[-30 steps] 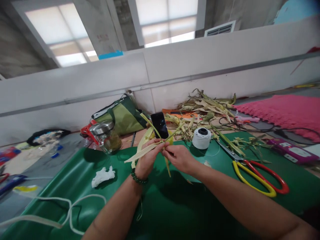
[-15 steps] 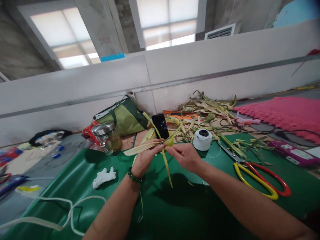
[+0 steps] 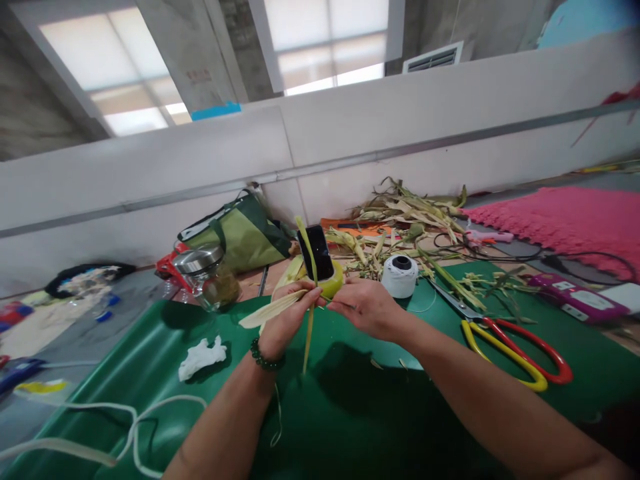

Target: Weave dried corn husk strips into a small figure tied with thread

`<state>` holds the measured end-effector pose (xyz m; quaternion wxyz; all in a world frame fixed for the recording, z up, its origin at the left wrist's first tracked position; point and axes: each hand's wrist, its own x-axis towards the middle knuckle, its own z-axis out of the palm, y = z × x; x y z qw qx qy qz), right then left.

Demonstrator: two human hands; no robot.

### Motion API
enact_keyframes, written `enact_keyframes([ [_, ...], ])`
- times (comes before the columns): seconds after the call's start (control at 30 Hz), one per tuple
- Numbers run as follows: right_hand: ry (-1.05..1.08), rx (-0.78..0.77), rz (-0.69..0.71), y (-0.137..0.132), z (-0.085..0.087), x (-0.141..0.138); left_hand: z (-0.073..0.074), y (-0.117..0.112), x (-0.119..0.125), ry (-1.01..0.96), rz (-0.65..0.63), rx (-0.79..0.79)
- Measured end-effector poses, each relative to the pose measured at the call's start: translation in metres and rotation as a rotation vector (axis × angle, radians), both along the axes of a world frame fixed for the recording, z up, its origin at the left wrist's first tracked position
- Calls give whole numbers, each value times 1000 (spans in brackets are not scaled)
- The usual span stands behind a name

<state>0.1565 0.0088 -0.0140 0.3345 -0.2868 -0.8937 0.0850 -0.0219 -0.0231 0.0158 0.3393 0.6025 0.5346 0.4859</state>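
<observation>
Between the pinched thumb and fingers of the left hand (image 3: 287, 319), a pale corn-husk leaf (image 3: 274, 310) and a narrow yellow-green husk strip (image 3: 309, 257) are held crossed; the leaf points leftward, while the strip runs both above and below the fingertips. Just to the right, the fingers of the right hand (image 3: 367, 308) are drawn together on a thin green strand (image 3: 326, 299), its details too small to tell. Directly beyond the fingers, a smartphone (image 3: 319, 252) leans upright beside a yellow rounded object (image 3: 334, 283). Right of the right fingers are a spool of white thread (image 3: 400, 279) and, farther out, scissors (image 3: 467, 311) with one red and one yellow handle. Left of the left fingers, a lidded glass jar (image 3: 215, 287) stands beyond a crumpled white tissue (image 3: 203, 359). Green sheeting (image 3: 163, 373) covers the desk beneath the fingers.
</observation>
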Motion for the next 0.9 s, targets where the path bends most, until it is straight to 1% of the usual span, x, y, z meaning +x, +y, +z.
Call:
enact_keyframes([
  [0.1,98,-166,21,-1,4,1,2,-1,-2,-35,-49,-42],
  [0.23,349,-426,25,2,7,-1,0,-6,5,-34,-122,-95],
  [0.33,492,-528,67,0,5,-5,-4,-9,13,3,-180,-124],
  [0.43,596,-632,58,0,3,-6,-6,-11,15,6,-231,-152],
  [0.5,611,-706,49,4,3,-4,-8,-10,13,-45,-227,-151],
  [0.57,605,-755,20,9,5,-1,-13,-7,11,-138,-212,-164],
  [0.6,605,-745,-5,11,6,1,-16,-6,10,-198,-217,-181],
  [0.63,617,-696,-44,12,7,3,-19,-4,10,-267,-226,-199],
  [0.67,645,-598,-99,12,9,5,-21,-1,10,-338,-238,-216],
  [0.73,710,-309,-223,8,11,6,-27,3,10,-450,-241,-214],
  [0.77,718,-182,-265,4,12,6,-29,5,10,-469,-238,-175],
  [0.8,694,-107,-283,1,12,5,-31,7,9,-430,-243,-108],
  [0.83,635,-96,-274,-3,12,3,-32,8,8,-349,-257,-26],
  [0.87,555,-141,-238,-6,11,0,-33,9,7,-244,-276,59],
  [0.9,481,-221,-188,-8,10,-3,-33,9,5,-125,-295,139],
])
